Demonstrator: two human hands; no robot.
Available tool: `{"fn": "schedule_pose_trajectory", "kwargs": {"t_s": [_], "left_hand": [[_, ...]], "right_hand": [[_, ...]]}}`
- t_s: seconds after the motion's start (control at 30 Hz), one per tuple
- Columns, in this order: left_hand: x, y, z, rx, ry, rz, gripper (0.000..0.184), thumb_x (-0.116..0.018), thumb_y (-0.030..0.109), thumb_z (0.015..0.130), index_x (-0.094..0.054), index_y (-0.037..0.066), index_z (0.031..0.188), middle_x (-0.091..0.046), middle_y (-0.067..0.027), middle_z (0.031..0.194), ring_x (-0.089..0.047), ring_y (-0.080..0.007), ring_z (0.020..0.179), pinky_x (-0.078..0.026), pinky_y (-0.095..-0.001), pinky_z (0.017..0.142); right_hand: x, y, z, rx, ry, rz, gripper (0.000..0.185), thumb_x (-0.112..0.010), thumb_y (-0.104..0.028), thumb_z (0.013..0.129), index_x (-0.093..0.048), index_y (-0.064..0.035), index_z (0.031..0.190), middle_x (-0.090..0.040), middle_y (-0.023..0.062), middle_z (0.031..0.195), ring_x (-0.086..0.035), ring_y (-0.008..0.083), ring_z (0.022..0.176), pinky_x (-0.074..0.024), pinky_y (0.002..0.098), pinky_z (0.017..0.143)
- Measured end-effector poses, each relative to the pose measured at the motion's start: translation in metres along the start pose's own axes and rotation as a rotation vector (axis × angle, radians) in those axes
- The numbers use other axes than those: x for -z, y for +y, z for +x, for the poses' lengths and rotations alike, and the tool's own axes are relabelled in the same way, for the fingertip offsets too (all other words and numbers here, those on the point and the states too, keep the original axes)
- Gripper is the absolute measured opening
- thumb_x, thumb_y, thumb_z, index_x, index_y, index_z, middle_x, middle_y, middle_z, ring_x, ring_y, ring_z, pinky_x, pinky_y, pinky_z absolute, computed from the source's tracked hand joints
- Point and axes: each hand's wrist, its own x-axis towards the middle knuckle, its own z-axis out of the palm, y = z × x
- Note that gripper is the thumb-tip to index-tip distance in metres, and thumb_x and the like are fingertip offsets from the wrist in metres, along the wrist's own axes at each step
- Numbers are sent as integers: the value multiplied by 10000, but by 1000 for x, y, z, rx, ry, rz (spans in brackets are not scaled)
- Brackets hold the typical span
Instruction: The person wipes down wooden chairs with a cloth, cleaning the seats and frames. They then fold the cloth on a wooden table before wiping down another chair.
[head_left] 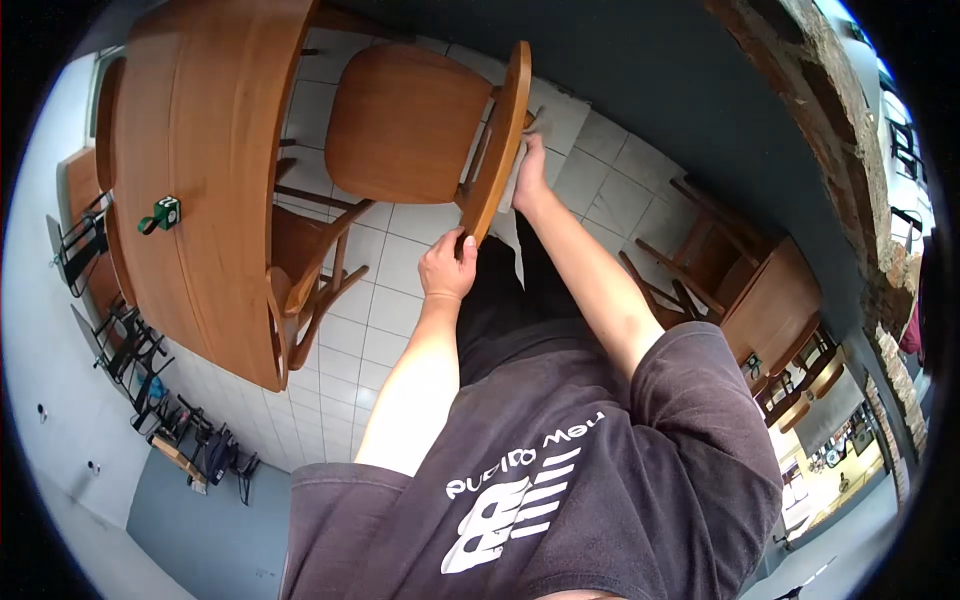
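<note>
Brown wood forms the chair (405,125), which stands on the tiled floor (605,170) just right of the long table (215,130). The left hand (447,265) has its fingers closed around the near end of the backrest (502,140); the right hand (532,180) is at its rear side, against a pale cloth (540,120), its grip too hidden to tell. A green block (167,210) sits on the table, and a second chair (305,265) stands nearer.

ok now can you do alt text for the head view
A person's left hand grips one end of the backrest of a wooden chair, while their right hand is behind it, beside what looks like a pale cloth. To the left, a small green cube sits on a long wooden table.
</note>
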Motion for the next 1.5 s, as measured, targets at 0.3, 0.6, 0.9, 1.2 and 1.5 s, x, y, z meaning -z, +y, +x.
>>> {"fn": "schedule_pose_trajectory", "kwargs": {"t_s": [0.3,0.6,0.9,1.2,1.5], "left_hand": [[0,6,1,-91,99,44,260,-578,323,966,-689,89,972,-703,-170,816,-685,-381,732,-540,-458,650],[-3,-1,5,-97,28,122,291,-520,338,986,-668,95,922,-703,-160,831,-668,-414,771,-526,-508,672],[1,3,0,-140,49,159,320,-469,324,1002,-642,84,880,-679,-182,771,-649,-435,719,-502,-544,643],[3,-1,6,-155,17,147,316,-441,308,1017,-602,68,889,-673,-192,822,-637,-453,763,-498,-543,669],[5,-3,8,-203,-17,117,317,-425,291,1021,-630,55,966,-684,-200,922,-646,-441,850,-511,-524,722]], "right_hand": [[7,19,-9,295,-137,60,494,-420,-473,903,-638,-59,1062,-687,96,980,-642,254,915,-508,400,843],[24,77,-67,216,-140,-29,484,-432,-482,914,-626,-64,1065,-676,84,931,-651,242,862,-534,388,780],[46,58,5,-68,-91,-42,475,-429,-497,906,-641,-85,1009,-657,95,837,-630,252,726,-535,398,688],[38,173,-111,330,-26,73,419,-489,-405,977,-638,-33,1103,-620,34,1114,-538,151,1121,-383,286,1033],[38,170,-120,161,-4,270,368,-488,-366,981,-607,-63,1153,-626,52,1161,-564,176,1110,-412,326,1020]]}}
